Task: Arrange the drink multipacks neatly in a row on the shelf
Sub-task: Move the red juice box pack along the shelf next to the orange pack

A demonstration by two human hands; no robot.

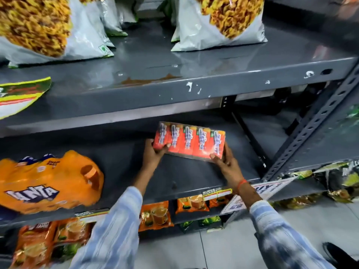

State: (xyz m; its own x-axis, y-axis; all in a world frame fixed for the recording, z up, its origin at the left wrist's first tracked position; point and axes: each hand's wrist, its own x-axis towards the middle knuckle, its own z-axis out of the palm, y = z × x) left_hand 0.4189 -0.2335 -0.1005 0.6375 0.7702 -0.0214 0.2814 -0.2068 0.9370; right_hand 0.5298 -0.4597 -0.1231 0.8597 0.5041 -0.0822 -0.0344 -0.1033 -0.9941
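Both hands, left hand (154,152) and right hand (226,162), grip the shrink-wrapped orange carton multipack (189,141) on the grey metal shelf (174,177); the orange plastic-wrapped Fanta bottle pack (48,181) lies askew toward nine o'clock, so the row seems barely begun.

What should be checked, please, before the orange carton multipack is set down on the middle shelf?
1. Left hand grips the carton multipack: ok.
2. Right hand grips its other end: ok.
3. Middle shelf bare beneath the pack: ok.
4. Pack square to the shelf edge: not ok, it is tilted.
5. In line with the Fanta multipack: not ok, a wide gap lies between them.
6. Pack resting on the shelf: cannot tell.
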